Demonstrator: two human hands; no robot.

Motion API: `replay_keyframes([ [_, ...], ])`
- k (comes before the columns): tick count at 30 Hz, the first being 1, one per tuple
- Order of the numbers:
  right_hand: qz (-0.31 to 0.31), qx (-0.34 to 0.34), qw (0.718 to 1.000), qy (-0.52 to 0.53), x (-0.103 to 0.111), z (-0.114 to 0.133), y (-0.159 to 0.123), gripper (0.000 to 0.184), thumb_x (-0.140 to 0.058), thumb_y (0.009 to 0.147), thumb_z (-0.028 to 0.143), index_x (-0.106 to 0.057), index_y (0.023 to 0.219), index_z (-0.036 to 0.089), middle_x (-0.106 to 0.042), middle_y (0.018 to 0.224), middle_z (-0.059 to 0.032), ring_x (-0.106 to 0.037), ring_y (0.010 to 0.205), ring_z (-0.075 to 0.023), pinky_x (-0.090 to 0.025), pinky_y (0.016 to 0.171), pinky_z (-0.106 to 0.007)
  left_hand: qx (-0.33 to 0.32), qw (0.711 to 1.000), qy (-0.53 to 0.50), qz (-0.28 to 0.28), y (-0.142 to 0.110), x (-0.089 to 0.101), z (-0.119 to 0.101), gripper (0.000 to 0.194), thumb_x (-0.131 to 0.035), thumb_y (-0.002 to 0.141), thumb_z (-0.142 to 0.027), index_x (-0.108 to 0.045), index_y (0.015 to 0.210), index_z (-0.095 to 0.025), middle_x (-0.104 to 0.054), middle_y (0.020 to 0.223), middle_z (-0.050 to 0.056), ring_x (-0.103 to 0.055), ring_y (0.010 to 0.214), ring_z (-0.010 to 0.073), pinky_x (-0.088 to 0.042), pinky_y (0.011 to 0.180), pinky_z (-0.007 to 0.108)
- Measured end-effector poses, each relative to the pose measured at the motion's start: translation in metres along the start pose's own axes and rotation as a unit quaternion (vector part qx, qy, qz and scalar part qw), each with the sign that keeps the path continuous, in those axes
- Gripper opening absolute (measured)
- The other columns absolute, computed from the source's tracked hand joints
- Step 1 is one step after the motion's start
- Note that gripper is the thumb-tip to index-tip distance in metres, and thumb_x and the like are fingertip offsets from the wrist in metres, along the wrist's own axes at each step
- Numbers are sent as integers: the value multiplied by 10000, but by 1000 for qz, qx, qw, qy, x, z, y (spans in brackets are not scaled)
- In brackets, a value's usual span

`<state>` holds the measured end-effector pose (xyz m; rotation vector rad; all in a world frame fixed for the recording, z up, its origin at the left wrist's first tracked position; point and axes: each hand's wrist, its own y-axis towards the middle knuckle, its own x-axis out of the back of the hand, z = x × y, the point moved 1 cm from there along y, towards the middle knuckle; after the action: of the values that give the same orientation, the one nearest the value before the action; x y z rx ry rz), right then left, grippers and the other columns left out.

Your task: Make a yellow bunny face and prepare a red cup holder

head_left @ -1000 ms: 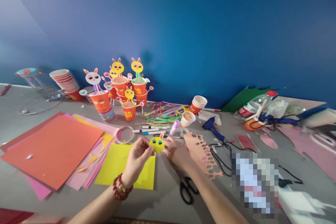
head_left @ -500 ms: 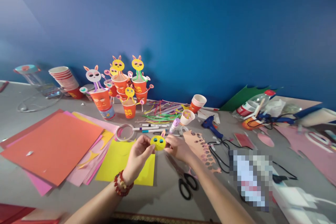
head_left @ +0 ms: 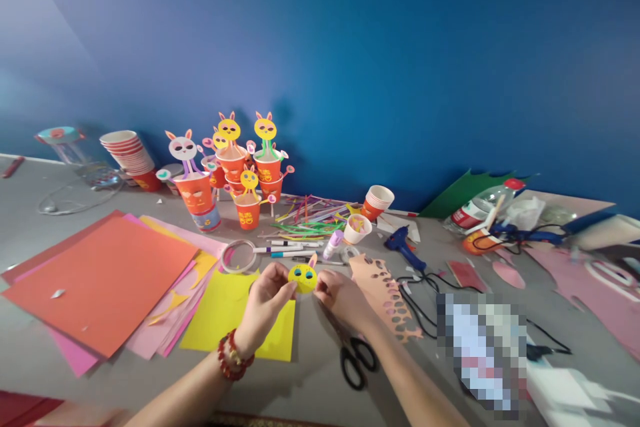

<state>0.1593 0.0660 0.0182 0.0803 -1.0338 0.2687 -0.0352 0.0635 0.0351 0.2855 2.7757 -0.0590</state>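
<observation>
My left hand, with a red bead bracelet at the wrist, pinches a round yellow paper bunny face by its left edge. The face has blue-green eyes, and one pink-lined ear shows at its top right. Close against the face's right edge, my right hand has its fingers pinched together; what lies between them is hidden. Beneath the left hand is a yellow paper sheet on the grey table. Scissors with black handles lie just below my right hand.
Orange paper tops a stack at left. Bunny cups stand behind it. Markers, a glue stick, a punched peach sheet and a blue glue gun surround the hands. Black cords and a bottle lie right.
The bunny face has shifted slightly right and tilted a little in my left hand. My right hand stays beside its edge with fingers pinched. The view has swayed slightly.
</observation>
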Motion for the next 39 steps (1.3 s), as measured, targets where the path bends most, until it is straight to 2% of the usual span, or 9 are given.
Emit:
replay_keyframes([
  [4,6,3,1000,6,2,0,-4,180,-539,803,60,-603,863,218,-664,851,-5,-607,829,-169,-400,717,-234,6,1000,11,-5,0,-1,-1,346,-777,763,-428,-543,784,-175,-559,711,-29,-548,598,101,-452,586,227],
  [8,10,-13,1000,0,7,-2,-7,167,-568,749,57,-611,792,212,-652,878,-11,-597,797,-167,-383,680,-237,8,1000,11,-12,0,-2,-2,342,-784,751,-421,-548,777,-176,-558,705,-30,-549,592,102,-453,585,226],
  [13,19,-28,999,0,8,-1,-10,178,-551,750,43,-606,728,211,-657,866,-5,-611,774,-153,-375,651,-224,8,1000,15,-15,0,-3,-2,345,-787,742,-426,-549,767,-177,-562,701,-26,-554,588,107,-455,580,230],
  [18,8,-43,999,-6,7,-3,-11,146,-586,797,106,-613,880,222,-668,885,-9,-609,783,-164,-384,664,-231,10,1000,12,-13,0,-3,-2,348,-788,741,-429,-549,765,-177,-565,701,-26,-554,585,106,-456,577,231],
  [24,20,-52,998,-23,7,-4,-13,136,-596,781,87,-637,746,212,-663,868,-10,-611,760,-165,-364,644,-242,6,1000,9,-10,-1,-3,-1,342,-780,756,-422,-542,768,-177,-553,696,-31,-549,587,101,-449,580,227],
  [29,26,-50,998,-24,7,-6,-17,124,-620,790,109,-658,835,218,-667,900,-11,-616,762,-164,-376,659,-244,7,1000,15,-9,-1,-3,-2,334,-773,760,-419,-540,770,-180,-552,700,-30,-553,587,107,-451,579,232],
  [39,16,-48,999,-12,6,-9,-20,140,-620,781,82,-638,751,218,-678,817,-12,-616,743,-173,-357,636,-243,10,1000,12,-8,-1,-2,-1,336,-777,757,-419,-543,770,-177,-557,709,-26,-546,598,106,-447,582,232],
])
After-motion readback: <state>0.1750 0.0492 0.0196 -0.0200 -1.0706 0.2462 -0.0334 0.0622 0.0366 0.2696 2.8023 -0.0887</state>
